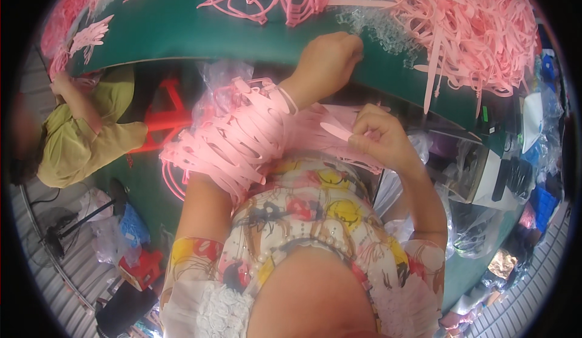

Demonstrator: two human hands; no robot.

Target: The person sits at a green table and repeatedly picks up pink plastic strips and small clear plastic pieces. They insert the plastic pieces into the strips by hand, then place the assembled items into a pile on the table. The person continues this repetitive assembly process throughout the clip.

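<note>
Many looped pink rubbery straps [233, 138] are stacked along my left forearm from the wrist almost to the elbow. My left hand [327, 62] is closed at the edge of the green table, with its fingers curled down; what they hold, if anything, is hidden. Beside it lies a heap of small clear plastic pieces [376, 26]. Lower and to the right, my right hand [382, 135] pinches a flat pink strap [336, 131], its rounded end pointing left. Under that hand a bundle of long pink straps [309, 135] lies across my lap.
A large pile of pink straps [479, 29] covers the right of the green table [170, 35]. Pink looped frames [242, 5] lie farther back. At the left sits another person in olive clothing [85, 132], near a red stool [167, 117]. Plastic bags and boxes [467, 174] stand at the right.
</note>
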